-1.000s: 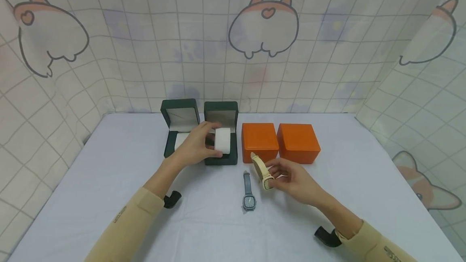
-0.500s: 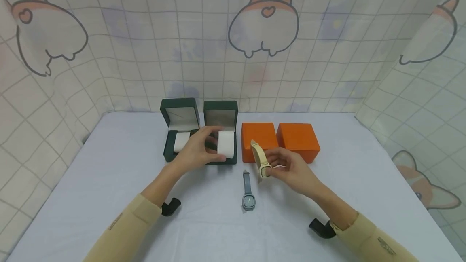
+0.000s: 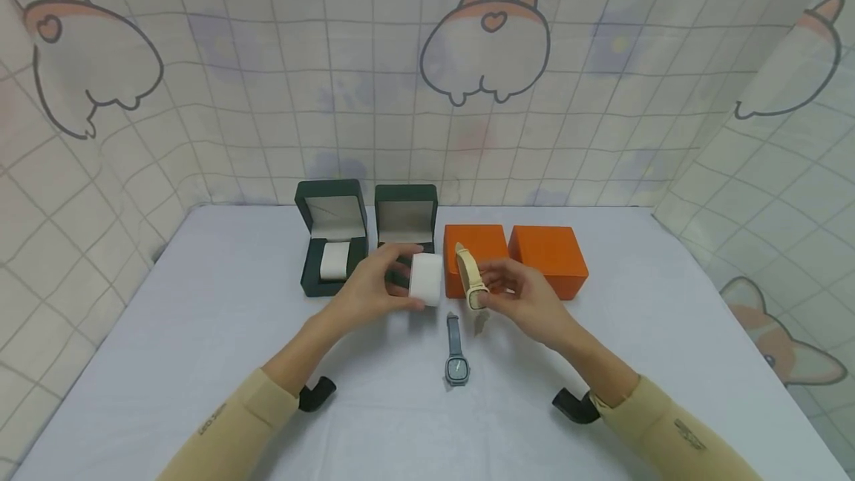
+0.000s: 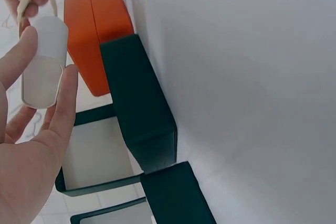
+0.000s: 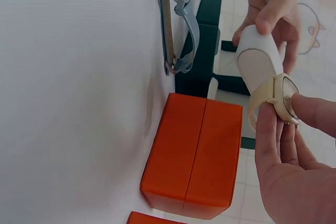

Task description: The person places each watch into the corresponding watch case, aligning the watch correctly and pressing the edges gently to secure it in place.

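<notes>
You seemed to be bringing cushion and strap together. Your left hand [image 3: 375, 282] pinched the white watch cushion [image 3: 426, 279] between thumb and fingers, behind and left of the blue-gray watch [image 3: 457, 370]. Your right hand [image 3: 526, 299] pinched the cream watch [image 3: 470, 273] by its case, behind the blue-gray watch and slightly right of it. The head view showed a gap between cushion and cream watch. The next move, I judged, called for lining the cushion's end up with the looped strap. Since half a second earlier, the cushion had come nearer the blue-gray watch, the cream watch had shifted leftward and farther behind it, and the gap had narrowed.
</notes>
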A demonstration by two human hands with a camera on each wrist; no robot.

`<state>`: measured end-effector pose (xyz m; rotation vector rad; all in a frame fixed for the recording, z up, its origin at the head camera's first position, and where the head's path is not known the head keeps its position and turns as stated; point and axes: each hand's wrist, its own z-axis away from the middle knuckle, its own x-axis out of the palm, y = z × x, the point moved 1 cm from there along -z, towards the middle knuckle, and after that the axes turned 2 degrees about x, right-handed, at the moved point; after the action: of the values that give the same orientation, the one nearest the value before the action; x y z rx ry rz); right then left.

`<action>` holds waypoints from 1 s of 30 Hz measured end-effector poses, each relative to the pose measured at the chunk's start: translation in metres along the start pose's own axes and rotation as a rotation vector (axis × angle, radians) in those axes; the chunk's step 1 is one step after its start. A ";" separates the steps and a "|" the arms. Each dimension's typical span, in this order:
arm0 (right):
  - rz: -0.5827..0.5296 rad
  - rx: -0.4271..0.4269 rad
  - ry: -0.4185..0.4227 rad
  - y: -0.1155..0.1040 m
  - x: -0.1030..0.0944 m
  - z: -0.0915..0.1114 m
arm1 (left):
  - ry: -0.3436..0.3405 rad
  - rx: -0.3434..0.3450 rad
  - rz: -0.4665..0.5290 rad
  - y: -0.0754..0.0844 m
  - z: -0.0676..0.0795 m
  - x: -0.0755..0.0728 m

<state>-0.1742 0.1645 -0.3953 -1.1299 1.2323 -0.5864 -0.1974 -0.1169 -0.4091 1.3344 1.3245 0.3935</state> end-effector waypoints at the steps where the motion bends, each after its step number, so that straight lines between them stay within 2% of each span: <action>1: 0.001 0.002 0.000 0.000 0.001 -0.001 | -0.007 0.002 0.001 0.001 0.001 0.001; 9: -0.018 0.045 -0.018 -0.001 0.006 -0.007 | -0.036 -0.013 0.024 0.003 0.001 0.008; 13: -0.019 0.025 -0.034 -0.001 0.008 -0.008 | -0.043 -0.007 0.039 0.007 0.000 0.010; 20: -0.012 -0.024 -0.062 -0.002 0.010 -0.009 | -0.054 -0.007 -0.007 0.005 -0.001 0.013; 30: -0.038 -0.093 -0.116 -0.003 0.009 -0.011 | -0.043 0.046 0.010 0.008 -0.002 0.013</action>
<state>-0.1816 0.1518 -0.3955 -1.2499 1.1502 -0.4892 -0.1913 -0.1029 -0.4080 1.3808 1.2987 0.3411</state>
